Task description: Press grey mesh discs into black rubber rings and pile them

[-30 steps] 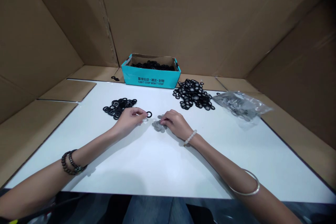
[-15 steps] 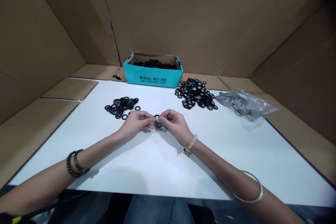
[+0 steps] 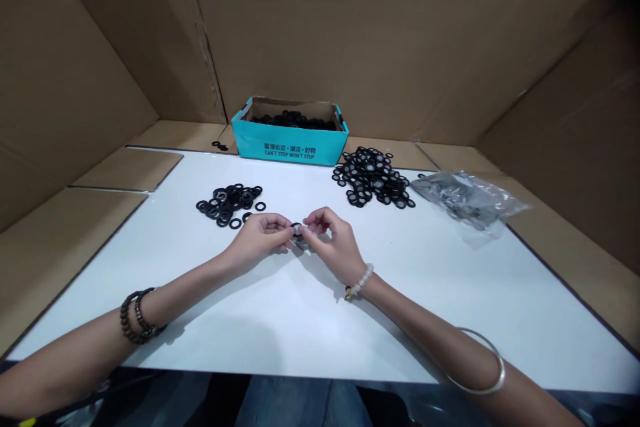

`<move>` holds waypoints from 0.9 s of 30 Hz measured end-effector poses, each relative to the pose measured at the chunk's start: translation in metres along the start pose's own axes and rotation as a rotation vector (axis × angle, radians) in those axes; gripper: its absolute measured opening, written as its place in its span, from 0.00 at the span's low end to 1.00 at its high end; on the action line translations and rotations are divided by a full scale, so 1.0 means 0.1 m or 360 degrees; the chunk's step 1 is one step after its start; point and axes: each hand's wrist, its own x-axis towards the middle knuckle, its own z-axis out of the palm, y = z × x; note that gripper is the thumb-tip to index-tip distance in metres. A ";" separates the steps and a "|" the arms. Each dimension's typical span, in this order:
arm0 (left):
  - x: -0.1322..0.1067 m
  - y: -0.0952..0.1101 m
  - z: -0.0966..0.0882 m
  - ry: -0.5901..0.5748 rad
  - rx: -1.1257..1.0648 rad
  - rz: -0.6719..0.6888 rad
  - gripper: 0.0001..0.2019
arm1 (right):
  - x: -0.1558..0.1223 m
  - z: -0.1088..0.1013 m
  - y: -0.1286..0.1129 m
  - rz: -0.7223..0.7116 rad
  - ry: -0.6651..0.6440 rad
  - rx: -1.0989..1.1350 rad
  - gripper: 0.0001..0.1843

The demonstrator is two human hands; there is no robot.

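Observation:
My left hand (image 3: 261, 235) and my right hand (image 3: 331, 240) meet at the middle of the white table (image 3: 280, 320), fingertips pinched together on one small black ring with a grey disc (image 3: 297, 229). A few grey discs lie just under the fingers, mostly hidden. A loose pile of plain black rings (image 3: 227, 202) lies beyond my left hand. A larger pile of black rings with grey centres (image 3: 373, 177) lies beyond my right hand.
A teal cardboard box (image 3: 290, 142) holding black rings stands at the table's far edge. A clear plastic bag of grey parts (image 3: 465, 197) lies at the right. Brown cardboard walls (image 3: 375, 33) surround the table on three sides.
My left hand carried a black ring from near the left pile to the centre. My right hand lifted a grey disc off the table, and both hands now pinch the pieces together.

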 end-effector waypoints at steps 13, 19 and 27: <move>-0.02 0.01 -0.02 -0.0028 0.0151 0.0047 0.09 | 0.09 -0.10 0.06 0.0284 -0.0600 0.0206 0.09; -0.01 0.02 -0.03 -0.0108 0.0154 0.0032 0.11 | 0.03 -0.02 0.05 0.0362 -0.0423 0.0492 0.13; -0.05 0.01 0.02 -0.0021 0.0162 0.0075 0.09 | -0.06 0.04 0.00 0.0170 -0.0284 0.0124 0.09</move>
